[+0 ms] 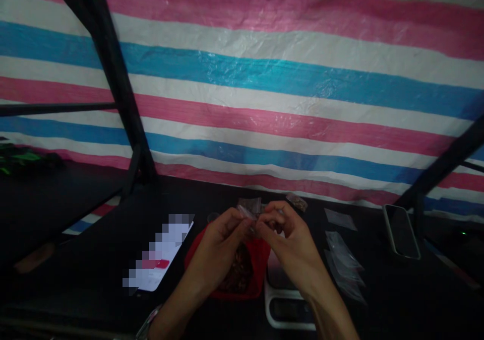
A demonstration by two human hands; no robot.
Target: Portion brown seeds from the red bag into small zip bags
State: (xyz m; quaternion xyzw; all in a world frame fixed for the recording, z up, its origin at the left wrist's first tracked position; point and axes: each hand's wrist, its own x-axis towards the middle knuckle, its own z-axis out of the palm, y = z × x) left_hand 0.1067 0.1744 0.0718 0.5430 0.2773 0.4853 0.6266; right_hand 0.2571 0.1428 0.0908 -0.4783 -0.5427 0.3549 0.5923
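Both of my hands are raised over a dark table and pinch a small clear plastic bag [250, 210] between them. My left hand [219, 242] grips its left edge with closed fingers. My right hand [289, 239] grips its right edge, fingers curled. Below the hands stands a red container [260, 264] holding brownish pieces. A white digital scale [282, 307] lies just right of it, partly under my right wrist.
Several empty clear bags [342, 259] lie to the right, and a phone [401, 230] lies farther right. A white paper [159, 259] lies at the left. A striped pink, blue and white tarp [264, 78] hangs behind, with black frame bars [113, 73].
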